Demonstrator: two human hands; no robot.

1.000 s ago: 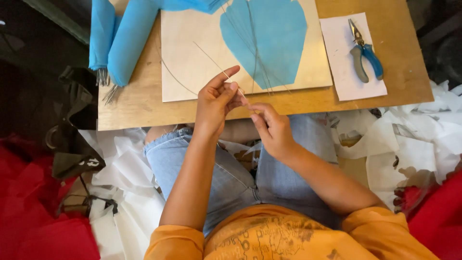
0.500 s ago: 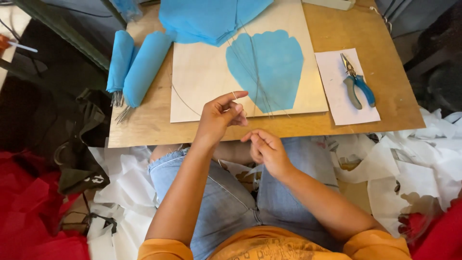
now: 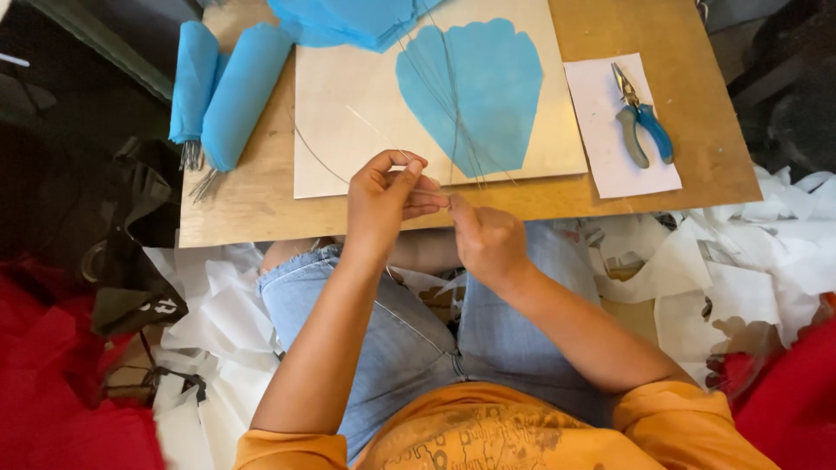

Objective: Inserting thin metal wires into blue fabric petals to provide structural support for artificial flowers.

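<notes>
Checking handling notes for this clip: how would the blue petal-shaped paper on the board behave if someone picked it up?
The blue paper looks thin like tissue, so it is probably floppy and very light. It lies flat on the board under thin wires, so lifting it may drag them, and it could tear easily.

One head-worn view looks steeply down, close over the wooden board (image 3: 261, 209) and lap.

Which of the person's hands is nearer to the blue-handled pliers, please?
The right. The right hand is below and to the left of the pliers; the left hand lies farther left, beyond it.
</notes>
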